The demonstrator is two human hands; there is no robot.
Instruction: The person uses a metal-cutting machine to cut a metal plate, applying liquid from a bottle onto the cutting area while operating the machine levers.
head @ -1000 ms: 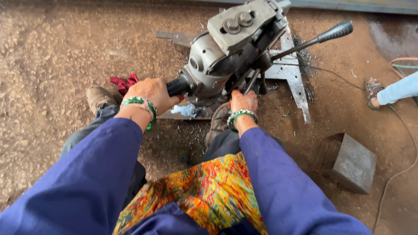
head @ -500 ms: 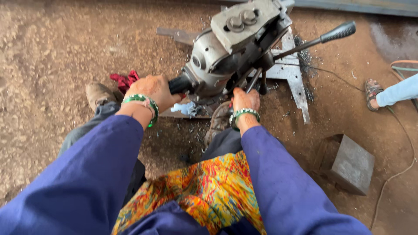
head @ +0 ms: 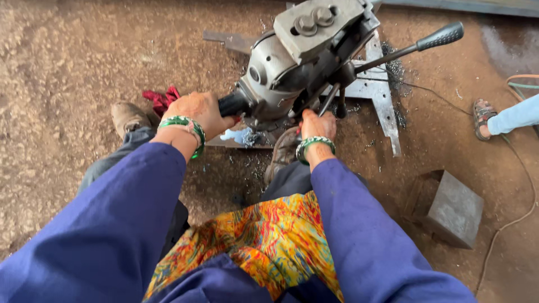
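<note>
Head view looks down on a grey drilling machine [head: 297,62] standing on metal plates [head: 382,95] on the dirt floor, its body running from lower left to upper right. Left hand [head: 199,112] is wrapped around its black side handle [head: 231,104]. Right hand [head: 317,124] closes on a lever spoke [head: 328,101]; another lever [head: 415,46] points right.

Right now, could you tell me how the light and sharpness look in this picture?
Head view: soft, even daylight, faint shadows under the drill; mild sheen on its grey casing, no harsh glare; left hand and right hand sharp; slight wide-angle stretch on the blue sleeves at the bottom edge.
</note>
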